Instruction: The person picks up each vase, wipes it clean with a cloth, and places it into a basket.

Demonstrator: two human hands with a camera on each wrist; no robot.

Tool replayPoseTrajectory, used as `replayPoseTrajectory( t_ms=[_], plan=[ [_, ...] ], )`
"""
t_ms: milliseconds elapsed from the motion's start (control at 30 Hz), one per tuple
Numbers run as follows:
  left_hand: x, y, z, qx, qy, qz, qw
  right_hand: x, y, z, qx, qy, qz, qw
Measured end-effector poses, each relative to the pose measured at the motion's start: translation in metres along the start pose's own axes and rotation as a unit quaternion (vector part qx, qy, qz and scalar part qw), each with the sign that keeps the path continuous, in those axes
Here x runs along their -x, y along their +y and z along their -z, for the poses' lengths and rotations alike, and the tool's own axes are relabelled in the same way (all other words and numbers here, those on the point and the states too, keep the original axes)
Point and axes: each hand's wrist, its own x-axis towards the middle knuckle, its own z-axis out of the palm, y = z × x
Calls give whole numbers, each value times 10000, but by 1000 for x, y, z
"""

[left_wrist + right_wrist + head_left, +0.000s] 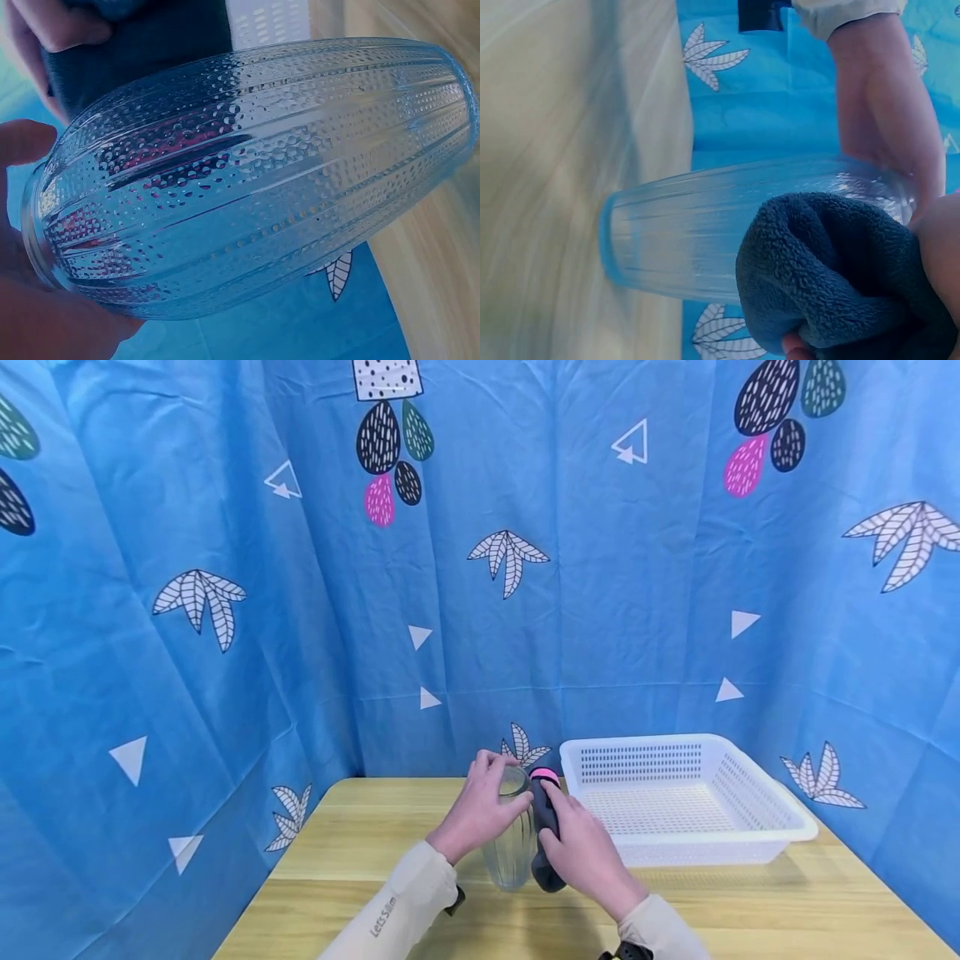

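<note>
A clear, ribbed glass vase [512, 856] with a bumpy texture stands upright, its base close to the wooden table. My left hand [480, 810] grips it around the rim, thumb on the near side. Just to its right, my right hand [588, 852] holds a dark grey fuzzy cloth [817, 277] with a pink band at its top end. The cloth hangs down bunched beside the glass and overlaps it in the right wrist view. In the left wrist view, dark and pink patches show through the vase [247, 180].
A white plastic basket [750, 838] with perforated walls sits at the back right of the wooden table [352, 843]. Blue patterned curtains [495, 635] surround the table at the back and both sides.
</note>
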Motion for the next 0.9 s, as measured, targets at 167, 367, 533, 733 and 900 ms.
replayPoseTrajectory(
  t_ms=[167,367,533,733,900],
  plan=[
    [0,0,-1,-116,55,48,9999,1,8,-11,-124,-293,-144,9994],
    [0,-1,-3,-117,68,46,9999,3,23,-32,-243,-820,-204,9961],
    [0,0,-4,-161,82,43,9998,8,35,-45,-241,-1377,-257,9898],
    [1,3,-3,-440,198,-24,9988,6,41,-45,-404,-1293,-344,9902],
    [3,5,1,-575,245,-71,9980,2,33,-30,-538,-820,-394,9944]
  ],
)
